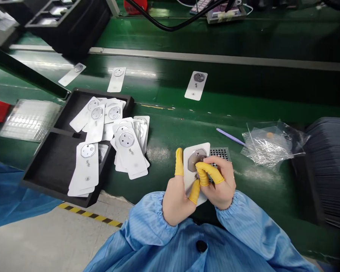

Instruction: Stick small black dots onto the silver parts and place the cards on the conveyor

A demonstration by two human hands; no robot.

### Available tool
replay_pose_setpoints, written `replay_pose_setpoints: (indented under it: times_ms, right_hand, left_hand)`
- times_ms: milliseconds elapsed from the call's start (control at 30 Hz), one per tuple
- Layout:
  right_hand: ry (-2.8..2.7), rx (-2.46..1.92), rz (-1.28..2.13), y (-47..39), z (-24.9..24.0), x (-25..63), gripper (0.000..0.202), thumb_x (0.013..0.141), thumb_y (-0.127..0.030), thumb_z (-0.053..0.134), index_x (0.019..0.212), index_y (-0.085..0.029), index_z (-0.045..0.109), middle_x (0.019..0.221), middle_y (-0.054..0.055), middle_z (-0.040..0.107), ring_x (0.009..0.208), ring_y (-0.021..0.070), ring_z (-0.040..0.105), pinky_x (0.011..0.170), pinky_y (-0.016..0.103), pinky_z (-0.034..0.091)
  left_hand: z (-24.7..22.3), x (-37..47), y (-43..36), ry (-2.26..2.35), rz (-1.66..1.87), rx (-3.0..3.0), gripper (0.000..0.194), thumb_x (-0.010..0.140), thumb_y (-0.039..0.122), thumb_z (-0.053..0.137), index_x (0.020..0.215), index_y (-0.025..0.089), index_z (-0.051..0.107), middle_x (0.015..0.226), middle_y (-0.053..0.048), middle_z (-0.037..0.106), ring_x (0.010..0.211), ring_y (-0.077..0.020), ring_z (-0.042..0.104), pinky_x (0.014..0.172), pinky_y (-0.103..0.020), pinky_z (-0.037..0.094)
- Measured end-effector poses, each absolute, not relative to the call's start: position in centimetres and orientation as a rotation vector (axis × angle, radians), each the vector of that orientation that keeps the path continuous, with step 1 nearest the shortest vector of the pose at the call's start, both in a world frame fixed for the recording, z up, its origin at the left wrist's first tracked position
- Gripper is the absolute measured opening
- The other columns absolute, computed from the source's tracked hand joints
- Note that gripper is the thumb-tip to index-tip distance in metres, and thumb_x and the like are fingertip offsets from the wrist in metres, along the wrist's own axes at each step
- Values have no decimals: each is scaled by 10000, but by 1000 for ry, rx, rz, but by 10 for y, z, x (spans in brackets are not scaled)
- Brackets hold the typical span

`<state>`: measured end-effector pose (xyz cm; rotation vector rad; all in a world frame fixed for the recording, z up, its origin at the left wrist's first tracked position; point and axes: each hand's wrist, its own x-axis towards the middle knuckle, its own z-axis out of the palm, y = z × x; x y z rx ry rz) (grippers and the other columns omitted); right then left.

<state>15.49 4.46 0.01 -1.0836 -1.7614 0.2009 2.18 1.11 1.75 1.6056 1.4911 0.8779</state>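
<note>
A white rectangular panel (189,179) with a grey octagonal patch (193,161) near its top is in front of me. My left hand (180,200) holds it from the left, the index finger along its edge and the thumb over its lower face. My right hand (219,185) has its fingers bent together at the patch's lower right edge; whatever is pinched there is too small to make out. Yellow finger cots cover several fingertips. Partly behind my right hand lies a sheet of black dots (219,152).
Left, a black tray (49,162) bears similar panels, beside a pile of panels (132,151). More lie along the back, including a single panel (196,86). Right are purple tweezers (229,136), clear plastic film (272,145) and a dark stack (325,162). Another person's blue sleeve (17,192) shows left.
</note>
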Motion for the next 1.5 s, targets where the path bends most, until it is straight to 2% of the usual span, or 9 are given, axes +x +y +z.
replay_pose_setpoints:
  times_ms: [233, 367, 600, 733, 867, 967, 1133, 1233, 1500]
  right_hand:
    - [-1686, -1182, 196, 39, -8, 158, 371, 817, -160, 632, 1176, -243, 588, 999, 64, 624, 898, 209, 617, 768, 351, 558]
    - [-1841, -1059, 202, 40, -8, 165, 434, 829, -89, 569, 1238, -235, 560, 1116, 79, 626, 1041, 238, 598, 945, 449, 503]
    - [-2264, -1106, 246, 32, 12, 168, 592, 861, -146, 495, 1430, -110, 334, 1474, 228, 330, 1337, 401, 340, 991, 638, 387]
    - [-2243, -1104, 419, 33, 8, 169, 634, 860, -94, 478, 1459, -138, 276, 1478, 187, 352, 1376, 335, 313, 1056, 567, 384]
    - [-2133, -965, 847, 40, 0, 179, 516, 932, -199, 415, 1439, -224, 323, 1533, 91, 270, 1408, 269, 282, 1129, 509, 331]
    - [-1941, -1033, 873, 39, -6, 181, 556, 916, -229, 481, 1443, -269, 306, 1551, 56, 227, 1427, 275, 239, 1155, 530, 273]
    - [-1531, -1176, 936, 32, -17, 170, 617, 875, -144, 550, 1421, -331, 333, 1517, 38, 318, 1380, 258, 353, 1079, 481, 429]
    - [-1586, -1136, 921, 31, -22, 165, 562, 876, -126, 537, 1382, -336, 410, 1506, 27, 339, 1369, 258, 372, 1078, 480, 436]
    - [-1631, -1219, 817, 39, -38, 179, 457, 908, -177, 498, 1348, -290, 465, 1473, 64, 395, 1336, 253, 423, 1085, 482, 424]
  left_hand:
    - [25, 28, 15, 1448, 810, 1679, 443, 813, 223, 554, 1251, 184, 499, 1128, -138, 675, 942, -285, 688, 743, -340, 580]
    - [27, 27, 16, 1443, 822, 1674, 486, 803, 216, 553, 1280, 183, 467, 1209, -149, 635, 954, -286, 683, 760, -348, 575]
    - [18, 22, 15, 1470, 732, 1599, 340, 792, 229, 572, 1127, 188, 528, 914, -92, 710, 730, -252, 688, 636, -334, 547]
    - [8, 22, 10, 1480, 713, 1567, 223, 760, 231, 600, 974, 180, 566, 721, -68, 681, 602, -243, 658, 561, -330, 517]
    - [9, 23, 14, 1314, 892, 1319, 582, 812, 231, 598, 1339, 174, 358, 1121, -126, 669, 946, -273, 676, 797, -360, 544]
    - [12, 22, 23, 1086, 1012, 1138, 678, 843, 254, 603, 1418, 217, 245, 1343, -125, 545, 1127, -264, 605, 915, -351, 511]
    - [8, 20, 44, 998, 1081, 1015, 478, 860, 377, 598, 1271, 182, 452, 1206, -102, 642, 1042, -240, 641, 849, -316, 530]
    - [0, 22, 51, 1182, 1138, 1130, 331, 905, 393, 524, 1137, 161, 563, 1066, -86, 697, 1002, -227, 652, 866, -319, 511]
    - [-27, -11, 89, 1598, 941, 1428, 304, 903, 379, 490, 1052, 126, 569, 1022, -114, 705, 952, -225, 666, 835, -315, 515]
